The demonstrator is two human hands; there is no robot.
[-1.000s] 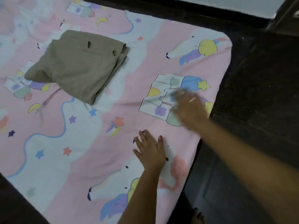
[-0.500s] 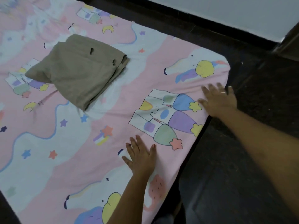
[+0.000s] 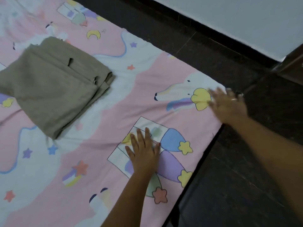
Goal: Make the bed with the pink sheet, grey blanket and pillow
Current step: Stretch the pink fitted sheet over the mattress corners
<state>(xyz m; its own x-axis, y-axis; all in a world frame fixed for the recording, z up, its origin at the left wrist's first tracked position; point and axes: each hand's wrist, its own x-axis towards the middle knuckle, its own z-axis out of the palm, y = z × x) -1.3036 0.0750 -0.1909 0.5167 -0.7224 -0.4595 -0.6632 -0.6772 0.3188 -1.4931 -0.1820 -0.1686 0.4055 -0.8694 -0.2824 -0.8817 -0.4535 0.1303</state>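
Note:
The pink sheet (image 3: 101, 99) with unicorns, stars and castles lies spread flat over the low bed. A folded grey-brown blanket (image 3: 54, 90) rests on it at the upper left. My left hand (image 3: 144, 153) presses flat on the castle print, fingers straight and spread. My right hand (image 3: 227, 104), blurred by motion, lies flat with straight fingers at the sheet's far right corner beside the yellow unicorn mane. No pillow is in view.
Dark tiled floor (image 3: 237, 185) runs along the bed's right edge and far side. A white wall (image 3: 229, 17) with a dark skirting stands at the top right. A dark piece of furniture (image 3: 293, 63) juts in at the right edge.
My right hand slid along the sheet's right edge to the far corner. My left hand moved forward onto the castle print. The view shifted closer to the corner.

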